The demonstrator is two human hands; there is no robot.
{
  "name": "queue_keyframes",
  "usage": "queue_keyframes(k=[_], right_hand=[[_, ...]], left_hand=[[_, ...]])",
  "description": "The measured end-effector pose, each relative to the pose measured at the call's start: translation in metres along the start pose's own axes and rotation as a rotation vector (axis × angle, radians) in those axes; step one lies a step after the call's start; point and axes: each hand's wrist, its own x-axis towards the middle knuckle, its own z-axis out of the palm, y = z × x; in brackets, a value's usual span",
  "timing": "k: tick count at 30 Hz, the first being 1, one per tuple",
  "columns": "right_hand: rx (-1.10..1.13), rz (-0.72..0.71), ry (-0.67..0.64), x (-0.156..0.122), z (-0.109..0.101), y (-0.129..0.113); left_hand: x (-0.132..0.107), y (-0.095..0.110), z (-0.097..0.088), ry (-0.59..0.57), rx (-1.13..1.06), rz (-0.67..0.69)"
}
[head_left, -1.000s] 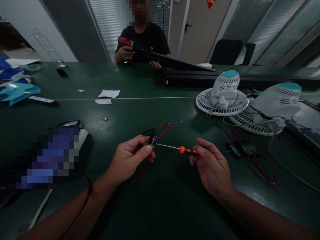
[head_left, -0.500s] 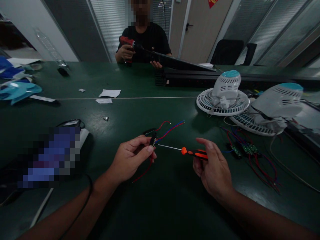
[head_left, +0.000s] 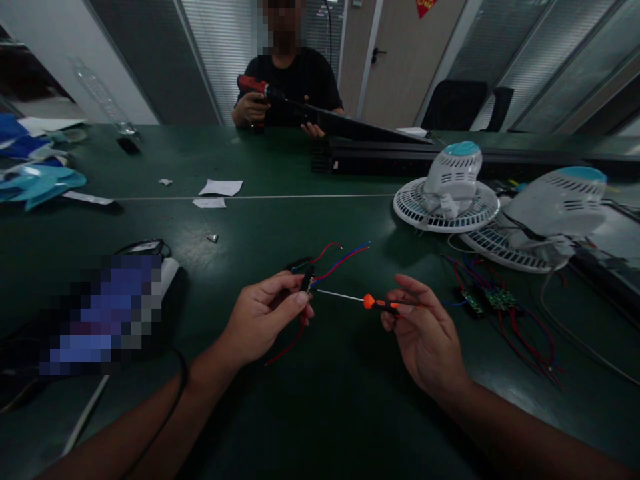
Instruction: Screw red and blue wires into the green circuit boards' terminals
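Observation:
Between the thumb and fingers of my left hand (head_left: pixel 267 313) is a small circuit board (head_left: pixel 308 279) with a dark part on it. Red and blue wires (head_left: pixel 345 260) stick out from the board to the upper right, and a red wire hangs below. My right hand (head_left: pixel 427 333) holds an orange and black screwdriver (head_left: pixel 385 304) by its handle, thumb against the grip. The thin shaft points left, its tip at the board's right side; whether it sits in a screw is too small to tell.
Right of my hand lie more wired circuit boards (head_left: pixel 495 299). Behind them stand two white fan parts (head_left: pixel 453 183). A blurred-out screen (head_left: pixel 105 313) is at left, paper scraps (head_left: pixel 220 187) farther back. Across the table a person (head_left: pixel 285 87) holds a red drill (head_left: pixel 253 85) and a long dark panel.
My right fingers have shifted their grip on the screwdriver's handle, the thumb now lying along it. My left hand and the board stay nearly in place.

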Motion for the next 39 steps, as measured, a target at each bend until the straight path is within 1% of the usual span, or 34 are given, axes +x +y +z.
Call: queue_keyframes(k=[6, 10, 15, 18, 21, 24, 27, 33, 36, 39], right_hand=[[-0.009, -0.009, -0.052, 0.0, 0.0, -0.003], [-0.09, 0.022, -0.029, 0.0, 0.0, -0.003], [-0.317, 0.118, 0.0, -0.002, 0.001, 0.0], [-0.414, 0.111, 0.03, -0.002, -0.001, 0.001], [-0.519, 0.069, 0.068, -0.001, -0.003, 0.0], [-0.655, 0.003, 0.048, 0.0, -0.003, -0.006], [-0.766, -0.094, -0.019, 0.002, -0.002, -0.012], [-0.932, -0.355, -0.229, -0.001, 0.001, -0.014], [-0.982, -0.448, -0.272, -0.003, 0.002, -0.011], [-1.014, -0.486, -0.278, -0.003, 0.002, -0.009]], left_hand=[[0.0, 0.002, 0.0, 0.004, 0.024, 0.001], [0.0, 0.001, 0.0, 0.007, 0.044, 0.0], [0.001, 0.001, -0.001, 0.067, 0.229, 0.041], [0.005, 0.004, -0.003, 0.129, 0.362, 0.071], [0.012, 0.005, -0.008, 0.174, 0.526, 0.108], [0.018, 0.0, -0.014, 0.188, 0.646, 0.112], [0.021, -0.007, -0.017, 0.202, 0.703, 0.109], [0.022, -0.011, -0.015, 0.175, 0.747, 0.139], [0.022, -0.009, -0.013, 0.158, 0.762, 0.149], [0.022, -0.007, -0.012, 0.14, 0.769, 0.153]])
